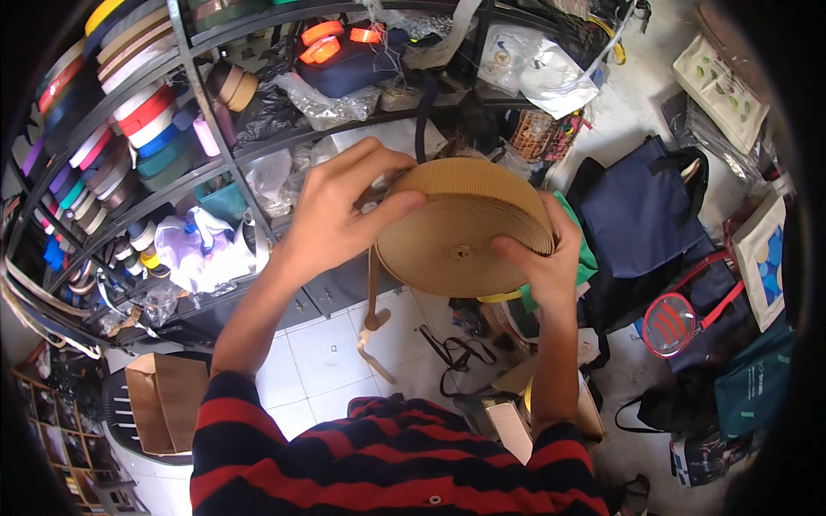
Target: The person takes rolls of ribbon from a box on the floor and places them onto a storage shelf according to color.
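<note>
A large roll of tan webbing (456, 245) is held up in front of me, tilted so that its flat coiled side and ribbed outer edge both show. My right hand (551, 258) clasps its right side, thumb on the flat face and fingers round the edge. At the upper left rim, my left hand (344, 202) has its thumb and curled fingers against the roll; part of that contact is hidden. The loose tail of the webbing (373, 297) hangs down from the left side, with a paler, twisted end below.
Shelves (198, 86) packed with coloured strap rolls stand on the left and ahead. Bags, including a navy bag (632, 215), and a red-rimmed clear pouch (669, 325) lie to the right. A cardboard box (159, 404) sits lower left. Black straps (460, 353) lie on the tiled floor.
</note>
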`<state>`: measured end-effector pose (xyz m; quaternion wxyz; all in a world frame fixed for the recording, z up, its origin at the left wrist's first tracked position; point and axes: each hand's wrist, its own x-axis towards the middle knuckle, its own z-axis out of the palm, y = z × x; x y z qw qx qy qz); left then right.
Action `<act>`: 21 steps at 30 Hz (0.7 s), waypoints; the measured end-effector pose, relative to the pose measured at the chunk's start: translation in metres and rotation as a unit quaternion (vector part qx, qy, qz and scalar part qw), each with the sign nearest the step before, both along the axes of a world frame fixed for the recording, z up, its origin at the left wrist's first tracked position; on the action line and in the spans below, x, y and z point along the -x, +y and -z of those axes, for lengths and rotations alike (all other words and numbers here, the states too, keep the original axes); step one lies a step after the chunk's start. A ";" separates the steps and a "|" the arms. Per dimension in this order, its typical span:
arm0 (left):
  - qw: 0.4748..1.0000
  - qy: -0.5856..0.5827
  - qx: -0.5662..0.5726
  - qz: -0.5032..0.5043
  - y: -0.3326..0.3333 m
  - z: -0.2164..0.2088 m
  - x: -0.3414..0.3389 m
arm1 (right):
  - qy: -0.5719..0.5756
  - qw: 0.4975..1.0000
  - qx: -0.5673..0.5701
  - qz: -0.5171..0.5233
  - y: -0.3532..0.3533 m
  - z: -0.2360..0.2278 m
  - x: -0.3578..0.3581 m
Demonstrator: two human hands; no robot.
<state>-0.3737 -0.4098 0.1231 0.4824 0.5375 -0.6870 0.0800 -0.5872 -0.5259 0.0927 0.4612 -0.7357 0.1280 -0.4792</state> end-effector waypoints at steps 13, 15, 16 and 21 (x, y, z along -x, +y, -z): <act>0.988 -0.134 -0.041 0.059 -0.040 0.028 -0.006 | 0.028 0.997 -0.001 0.076 -0.010 0.015 0.042; 0.992 -0.076 -0.057 0.088 -0.042 0.041 -0.002 | 0.019 0.996 -0.020 0.088 -0.011 0.021 0.042; 0.992 -0.046 -0.065 0.100 -0.043 0.048 0.001 | 0.016 0.995 -0.029 0.092 -0.012 0.025 0.040; 0.976 0.172 0.004 0.131 -0.045 0.076 0.025 | -0.095 0.985 -0.112 0.090 -0.003 0.037 0.026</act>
